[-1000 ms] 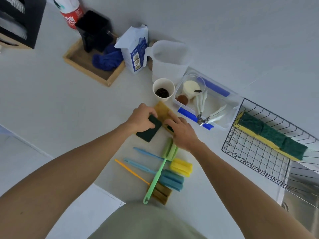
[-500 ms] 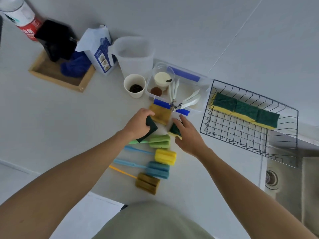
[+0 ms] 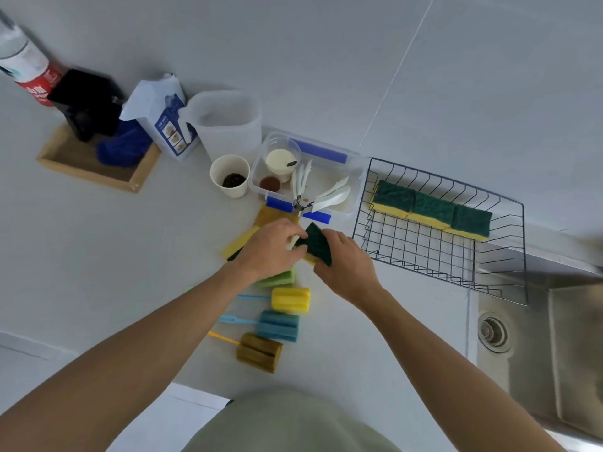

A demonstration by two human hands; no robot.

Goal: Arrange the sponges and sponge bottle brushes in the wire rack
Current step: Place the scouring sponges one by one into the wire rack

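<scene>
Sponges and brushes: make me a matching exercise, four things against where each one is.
Things:
1. three sponges
2. yellow brush
3. paper cup
4. dark green sponge

Places:
A. left of the clear tub
B. between the left hand and right hand
C. on the counter, above the blue brush
D. in a row at the back of the wire rack

Pairs: 1-D, 2-C, 3-A, 4-B

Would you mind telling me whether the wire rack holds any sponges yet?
Yes, partly filled: three green-and-yellow sponges lie in a row along the far side of the wire rack; the rest of its grid floor is bare.
</scene>
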